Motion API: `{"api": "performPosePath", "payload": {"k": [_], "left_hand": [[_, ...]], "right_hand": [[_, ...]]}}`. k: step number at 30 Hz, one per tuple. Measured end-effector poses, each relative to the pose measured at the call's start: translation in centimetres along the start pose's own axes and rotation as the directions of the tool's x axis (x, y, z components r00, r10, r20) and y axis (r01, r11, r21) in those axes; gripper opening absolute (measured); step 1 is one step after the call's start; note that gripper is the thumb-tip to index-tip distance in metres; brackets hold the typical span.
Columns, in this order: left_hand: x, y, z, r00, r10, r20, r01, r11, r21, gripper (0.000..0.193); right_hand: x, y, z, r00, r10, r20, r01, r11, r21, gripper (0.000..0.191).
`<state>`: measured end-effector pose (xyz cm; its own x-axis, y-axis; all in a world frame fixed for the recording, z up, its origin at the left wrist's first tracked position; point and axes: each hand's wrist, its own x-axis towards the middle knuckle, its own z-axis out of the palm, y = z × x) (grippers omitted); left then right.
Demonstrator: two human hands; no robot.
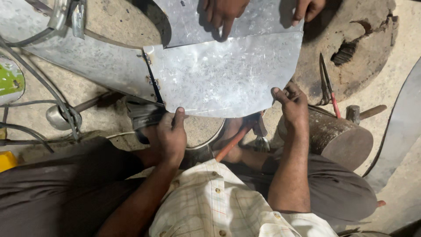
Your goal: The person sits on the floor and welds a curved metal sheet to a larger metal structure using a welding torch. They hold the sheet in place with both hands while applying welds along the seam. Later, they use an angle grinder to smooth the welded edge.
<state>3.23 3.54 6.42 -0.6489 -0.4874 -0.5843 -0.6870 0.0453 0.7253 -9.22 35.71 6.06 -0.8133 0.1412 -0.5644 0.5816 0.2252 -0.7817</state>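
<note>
A curved galvanized metal sheet (pixel 223 74) lies in front of me over the floor. My left hand (pixel 171 134) grips its near edge at the lower left, thumb on top. At the lower right corner of the sheet, my right hand (pixel 291 103) pinches the edge. Another person's two hands (pixel 226 13) (pixel 309 8) press on a second sheet (pixel 245 17) that overlaps the far side. A riveted seam (pixel 151 79) joins my sheet to a long metal piece (pixel 92 61) on the left.
Red-handled tin snips (pixel 328 83) lie on a round worn wooden block (pixel 351 48) at the right. A rusty metal cylinder (pixel 340 136) and a hammer (pixel 359 113) sit beside my right arm. Cables (pixel 39 83) and a metal cup (pixel 59 117) lie left. Another sheet edge (pixel 401 127) curves at far right.
</note>
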Motion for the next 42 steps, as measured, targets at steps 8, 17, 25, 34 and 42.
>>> {"api": "performPosePath", "payload": {"k": [8,17,25,34,42], "left_hand": [[0.8,0.3,0.9,0.992,-0.118,0.045,0.117,0.993,0.035,0.04],[1.0,-0.9,1.0,0.971,-0.23,0.069,0.209,0.949,0.236,0.047],[1.3,-3.3,1.0,0.99,0.052,0.128,-0.071,0.986,0.154,0.034],[1.3,-0.7,0.9,0.971,-0.222,0.094,0.221,0.975,0.015,0.038],[2.1,-1.0,0.8,0.947,-0.273,0.167,0.291,0.952,-0.096,0.037]], "right_hand": [[0.2,-0.3,0.6,0.999,0.026,0.041,-0.028,0.998,0.061,0.02],[0.3,0.1,0.0,0.995,0.1,0.021,-0.097,0.988,-0.12,0.014],[0.5,0.7,-0.1,0.985,0.174,-0.01,-0.174,0.985,0.012,0.017],[0.7,0.1,0.5,0.998,0.062,0.029,-0.066,0.986,0.156,0.025],[1.0,-1.1,0.8,0.995,0.094,0.043,-0.098,0.99,0.104,0.022]]}}
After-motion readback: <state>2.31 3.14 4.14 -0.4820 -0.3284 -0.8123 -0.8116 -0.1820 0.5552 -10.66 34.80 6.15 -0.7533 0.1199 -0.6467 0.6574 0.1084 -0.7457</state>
